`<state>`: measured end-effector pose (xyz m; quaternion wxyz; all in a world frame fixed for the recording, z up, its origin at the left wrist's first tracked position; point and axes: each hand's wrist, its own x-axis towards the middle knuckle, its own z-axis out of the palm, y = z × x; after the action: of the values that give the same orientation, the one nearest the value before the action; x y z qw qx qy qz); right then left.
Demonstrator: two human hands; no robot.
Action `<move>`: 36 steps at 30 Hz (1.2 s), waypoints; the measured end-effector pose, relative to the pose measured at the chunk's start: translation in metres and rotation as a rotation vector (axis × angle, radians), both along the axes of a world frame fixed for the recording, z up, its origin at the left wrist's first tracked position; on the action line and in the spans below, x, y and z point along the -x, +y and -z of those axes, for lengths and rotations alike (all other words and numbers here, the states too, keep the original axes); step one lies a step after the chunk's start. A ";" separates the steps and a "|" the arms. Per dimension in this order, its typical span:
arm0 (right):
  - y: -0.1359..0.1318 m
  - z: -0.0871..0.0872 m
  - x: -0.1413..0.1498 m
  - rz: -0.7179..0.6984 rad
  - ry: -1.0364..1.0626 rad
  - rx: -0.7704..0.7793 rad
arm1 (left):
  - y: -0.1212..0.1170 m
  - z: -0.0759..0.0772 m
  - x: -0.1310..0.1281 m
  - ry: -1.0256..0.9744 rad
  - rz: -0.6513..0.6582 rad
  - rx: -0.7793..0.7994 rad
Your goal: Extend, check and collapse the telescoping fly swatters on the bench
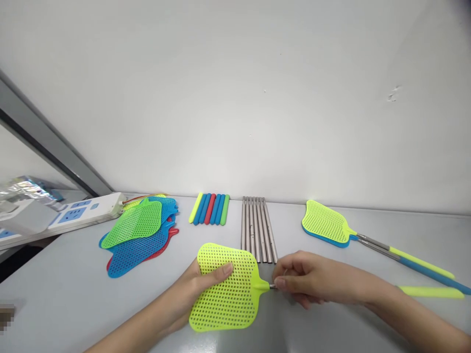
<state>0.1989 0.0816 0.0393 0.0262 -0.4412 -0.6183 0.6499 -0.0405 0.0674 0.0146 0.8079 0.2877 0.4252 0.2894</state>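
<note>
Yellow swatter head (241, 299) clamped between left hand's (198, 289) thumb on top and fingers beneath, above grey table (147, 314). Right hand's (307, 279) thumb and fingertips pinch metal rod (273, 287) at its neck.

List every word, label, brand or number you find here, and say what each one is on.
No text can be read.
Power strip: any markings are too small to read.
Foil packet: too blurred to read.
Held swatter head: no lettering visible.
</note>
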 end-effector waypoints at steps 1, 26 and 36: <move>0.001 -0.002 -0.002 -0.006 -0.031 -0.059 | 0.000 0.001 0.000 -0.004 -0.013 0.005; -0.004 0.007 0.004 0.065 0.013 0.251 | -0.015 -0.004 -0.013 0.239 -0.047 -0.183; -0.005 0.005 0.011 0.016 -0.005 0.126 | -0.001 -0.007 -0.004 0.033 0.054 -0.018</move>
<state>0.1880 0.0769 0.0338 0.0023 -0.4484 -0.5728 0.6862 -0.0364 0.0667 0.0216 0.8057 0.3109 0.4278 0.2666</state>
